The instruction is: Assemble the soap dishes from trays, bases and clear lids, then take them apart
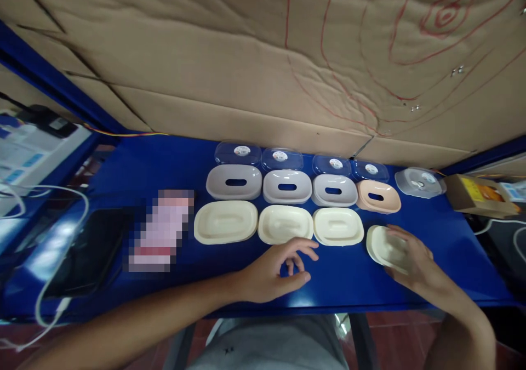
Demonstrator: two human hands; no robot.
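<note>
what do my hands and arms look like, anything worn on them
Both the left hand and the right hand are bare: no gloves, and no rings that show. The forearms are bare too, with no sleeve, watch, band or cable on them. No markings stand out on either.

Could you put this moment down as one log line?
right hand: on cream dish | left hand: empty, fingers curled | nearby: three cream dishes, grey rings, peach ring
</note>
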